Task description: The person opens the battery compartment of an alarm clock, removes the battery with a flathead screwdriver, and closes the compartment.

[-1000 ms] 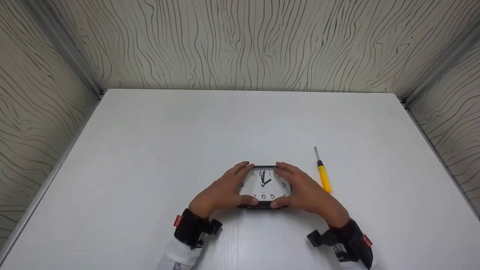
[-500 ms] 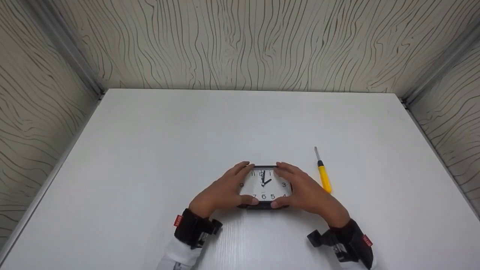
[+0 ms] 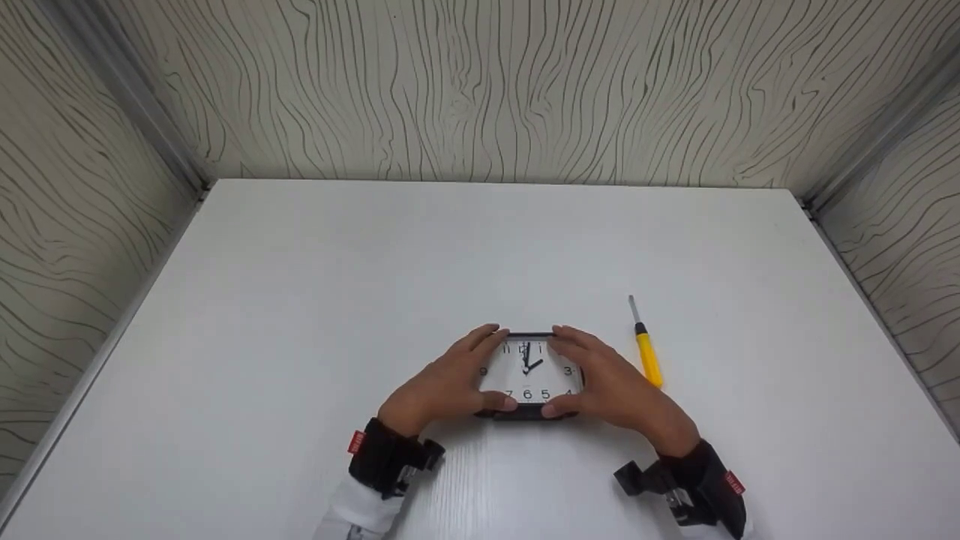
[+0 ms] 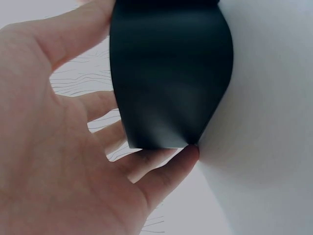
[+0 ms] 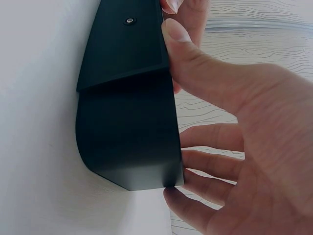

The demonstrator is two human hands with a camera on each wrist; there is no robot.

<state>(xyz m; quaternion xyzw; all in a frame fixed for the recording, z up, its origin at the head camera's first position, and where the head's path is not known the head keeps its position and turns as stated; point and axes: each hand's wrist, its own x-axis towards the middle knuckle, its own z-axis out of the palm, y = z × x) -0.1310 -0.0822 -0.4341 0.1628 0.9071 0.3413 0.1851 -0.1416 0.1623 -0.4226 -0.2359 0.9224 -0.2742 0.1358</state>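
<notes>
A square desk clock (image 3: 526, 382) with a black frame and white face stands near the front middle of the table, face up, hands reading about two o'clock. My left hand (image 3: 442, 386) grips its left side, thumb on the near edge and fingers at the far edge. Mirroring it, my right hand (image 3: 619, 386) grips the right side. Both wrist views show the clock's deep black casing (image 4: 171, 78) low over the white surface. A small screw (image 5: 130, 20) sits in its near side in the right wrist view. Part of the dial is covered by my fingers.
A screwdriver (image 3: 649, 360) with a yellow handle lies just right of my right hand, tip pointing away. The white table (image 3: 337, 247) ends at a wood-grain patterned wall (image 3: 480, 90), with more such panels on both sides.
</notes>
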